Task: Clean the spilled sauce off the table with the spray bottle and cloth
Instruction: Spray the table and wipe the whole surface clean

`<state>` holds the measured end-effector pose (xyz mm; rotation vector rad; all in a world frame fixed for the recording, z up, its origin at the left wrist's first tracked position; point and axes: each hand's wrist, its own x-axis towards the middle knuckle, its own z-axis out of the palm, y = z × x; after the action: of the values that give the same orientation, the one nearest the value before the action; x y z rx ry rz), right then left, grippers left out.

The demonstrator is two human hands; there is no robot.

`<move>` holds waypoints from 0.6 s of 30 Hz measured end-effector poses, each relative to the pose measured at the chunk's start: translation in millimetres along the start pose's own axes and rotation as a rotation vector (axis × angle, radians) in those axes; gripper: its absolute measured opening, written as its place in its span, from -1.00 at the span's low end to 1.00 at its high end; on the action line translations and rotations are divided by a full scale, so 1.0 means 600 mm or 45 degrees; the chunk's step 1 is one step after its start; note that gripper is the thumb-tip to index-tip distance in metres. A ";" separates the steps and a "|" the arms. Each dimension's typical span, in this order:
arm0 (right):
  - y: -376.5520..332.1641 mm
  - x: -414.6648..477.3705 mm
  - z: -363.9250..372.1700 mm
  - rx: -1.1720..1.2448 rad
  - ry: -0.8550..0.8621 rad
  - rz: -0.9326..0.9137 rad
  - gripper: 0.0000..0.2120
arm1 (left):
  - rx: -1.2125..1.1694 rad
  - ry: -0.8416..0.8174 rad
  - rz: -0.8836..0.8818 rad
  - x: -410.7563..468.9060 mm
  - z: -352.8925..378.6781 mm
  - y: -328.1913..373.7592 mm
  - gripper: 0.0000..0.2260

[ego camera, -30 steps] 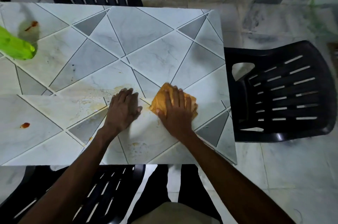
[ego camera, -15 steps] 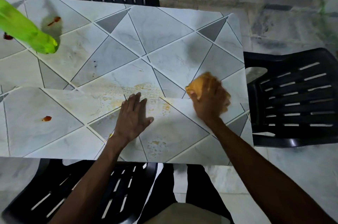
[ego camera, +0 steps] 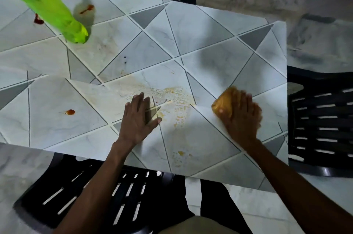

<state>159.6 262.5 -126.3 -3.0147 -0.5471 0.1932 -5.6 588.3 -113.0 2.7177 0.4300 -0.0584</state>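
- While the right hand (ego camera: pixel 241 119) has swept the cloth (ego camera: pixel 223 104) outward over the last second, from just beside the left hand (ego camera: pixel 140 119) to well apart from it, the orange sauce smear (ego camera: pixel 177 98) now lies uncovered between the two hands.
- This looks like one wiping stroke. The film appears thin, but streaks and specks remain, so I judge this patch needs more passes.
- The right hand is palm down, with its fingers curved over the bunched cloth, gripping it and pressing it onto the table (ego camera: pixel 219 42). The hand is blurred with motion.
- The left hand lies flat on the table at the smear's near-left edge, fingers straight, thumb spread. It holds nothing and seems to be bracing.
- The spray bottle (ego camera: pixel 51 10) stands far beyond the left hand and off to its left, with neither hand touching it.
- One red drop (ego camera: pixel 70 112) sits to the left of the left hand. Two red marks (ego camera: pixel 87 8) lie beside the bottle, unwiped, so much of the task is left.
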 end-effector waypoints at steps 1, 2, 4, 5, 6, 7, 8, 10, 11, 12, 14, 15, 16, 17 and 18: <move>-0.030 0.041 -0.001 0.028 0.032 0.097 -0.22 | 0.000 0.019 0.003 -0.004 -0.001 -0.003 -0.25; -0.071 0.078 0.000 0.049 0.039 0.135 -0.21 | -0.003 0.035 -0.011 -0.009 -0.003 -0.009 -0.26; -0.158 0.117 -0.001 0.029 0.025 0.054 -0.20 | -0.024 0.072 -0.057 -0.020 -0.007 -0.015 -0.29; -0.199 0.115 0.001 0.005 0.024 -0.056 -0.20 | -0.039 0.099 -0.082 -0.024 -0.010 -0.019 -0.31; -0.236 0.098 0.003 -0.009 0.016 -0.188 -0.20 | -0.061 0.128 -0.105 -0.028 -0.015 -0.024 -0.33; -0.262 0.066 0.007 -0.002 -0.013 -0.332 -0.20 | -0.096 0.155 -0.133 -0.032 -0.022 -0.028 -0.35; -0.277 0.027 0.010 0.007 -0.036 -0.470 -0.21 | -0.138 0.191 -0.159 -0.034 -0.031 -0.032 -0.36; -0.268 -0.057 0.015 0.035 -0.084 -0.672 -0.22 | -0.219 0.259 -0.205 -0.037 -0.051 -0.040 -0.35; -0.245 -0.087 0.016 0.049 -0.097 -0.741 -0.22 | -0.237 0.273 -0.221 -0.038 -0.058 -0.044 -0.34; -0.217 -0.108 0.017 0.061 -0.101 -0.784 -0.23 | -0.242 0.279 -0.232 -0.038 -0.062 -0.051 -0.34; -0.156 -0.120 0.018 0.055 -0.110 -0.759 -0.24 | -0.208 0.274 -0.222 -0.036 -0.062 -0.066 -0.34; -0.127 -0.110 0.016 0.027 -0.107 -0.704 -0.24 | -0.177 0.258 -0.205 -0.033 -0.059 -0.074 -0.34; -0.105 -0.090 0.013 -0.006 -0.099 -0.626 -0.24 | -0.149 0.234 -0.193 -0.032 -0.057 -0.081 -0.34; -0.094 -0.062 0.009 -0.038 -0.100 -0.532 -0.24 | -0.129 0.218 -0.191 -0.032 -0.055 -0.088 -0.34; -0.093 -0.030 0.006 -0.061 -0.088 -0.420 -0.24 | -0.108 0.213 -0.188 -0.033 -0.056 -0.091 -0.34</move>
<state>123.0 308.5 -122.9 -2.9125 -1.0549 0.2669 -41.5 643.1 -100.4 2.6128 0.6658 0.1454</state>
